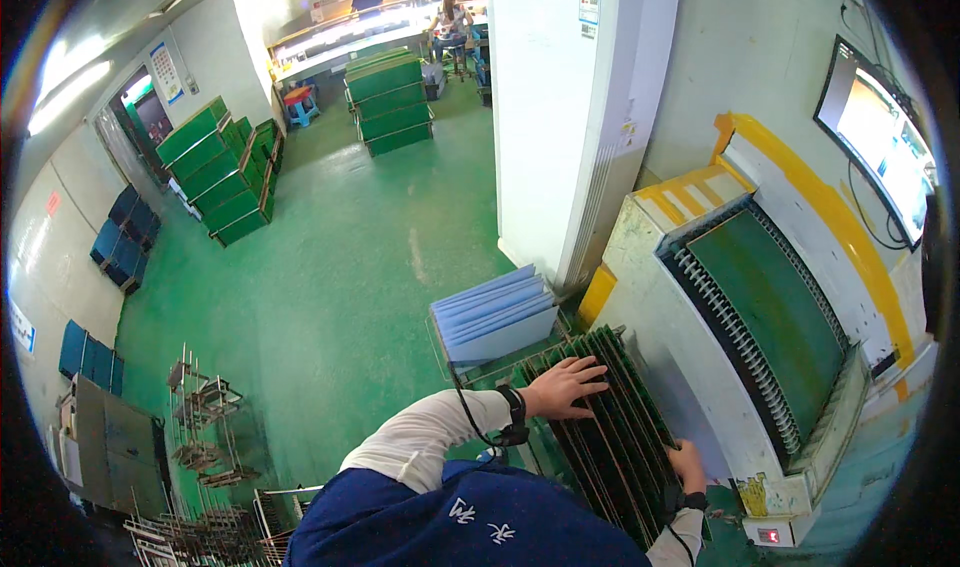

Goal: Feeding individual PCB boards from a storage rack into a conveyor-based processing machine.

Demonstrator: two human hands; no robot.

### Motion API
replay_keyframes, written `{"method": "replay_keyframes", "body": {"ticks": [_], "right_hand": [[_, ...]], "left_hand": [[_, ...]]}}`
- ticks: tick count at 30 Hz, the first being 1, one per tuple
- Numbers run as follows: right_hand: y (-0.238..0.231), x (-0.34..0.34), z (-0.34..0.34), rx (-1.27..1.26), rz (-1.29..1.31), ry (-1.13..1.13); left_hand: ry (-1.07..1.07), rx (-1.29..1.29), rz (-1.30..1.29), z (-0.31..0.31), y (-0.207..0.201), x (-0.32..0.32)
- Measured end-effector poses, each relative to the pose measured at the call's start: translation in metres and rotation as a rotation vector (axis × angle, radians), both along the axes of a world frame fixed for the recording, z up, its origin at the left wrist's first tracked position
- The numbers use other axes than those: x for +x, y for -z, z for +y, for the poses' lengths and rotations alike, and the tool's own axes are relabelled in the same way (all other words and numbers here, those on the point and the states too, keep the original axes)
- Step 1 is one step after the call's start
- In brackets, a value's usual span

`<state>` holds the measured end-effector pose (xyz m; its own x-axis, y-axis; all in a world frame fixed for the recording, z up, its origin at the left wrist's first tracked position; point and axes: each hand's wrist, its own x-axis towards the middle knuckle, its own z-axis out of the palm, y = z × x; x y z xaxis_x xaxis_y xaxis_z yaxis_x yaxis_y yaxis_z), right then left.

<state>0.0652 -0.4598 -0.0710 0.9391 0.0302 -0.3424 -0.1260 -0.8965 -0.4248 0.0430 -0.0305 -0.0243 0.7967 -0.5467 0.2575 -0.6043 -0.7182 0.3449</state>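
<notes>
**Roller conveyor [738,353] and adjoining panel stack [606,452]**

The conveyor stands right of the dark-green stack, whose long edges slant far-left to near-right. Left hand [567,387]: spread across the tops. Right hand [686,466], nearer the conveyor: curled at the right edge; whether pinching, cannot be told.

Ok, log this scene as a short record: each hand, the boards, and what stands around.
Left hand: fingers spread, resting on the upper edges of the boards
Right hand: at the boards' right side; finger closure unclear
Boards: dark, thin, on edge in a row
Beyond boards: light-blue panels in a rack
Right: pale machine with a green sheet lying on it
Wall: lit screen
Floor: green stacks farther off
Back: person near a lit bench
</notes>
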Motion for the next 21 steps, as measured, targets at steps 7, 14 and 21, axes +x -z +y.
{"method": "replay_keyframes", "body": {"ticks": [7,14,21], "right_hand": [[0.009,0.004,-0.004,0.018,0.013,0.031],[0.010,0.007,-0.003,-0.019,-0.003,0.017],[-0.040,0.000,0.030,0.044,0.084,0.111]], "left_hand": [[-0.005,0.011,0.009,-0.001,-0.003,0.001],[0.002,0.001,0.015,0.000,-0.005,0.003],[-0.009,0.003,0.029,0.003,-0.002,0.005]]}}
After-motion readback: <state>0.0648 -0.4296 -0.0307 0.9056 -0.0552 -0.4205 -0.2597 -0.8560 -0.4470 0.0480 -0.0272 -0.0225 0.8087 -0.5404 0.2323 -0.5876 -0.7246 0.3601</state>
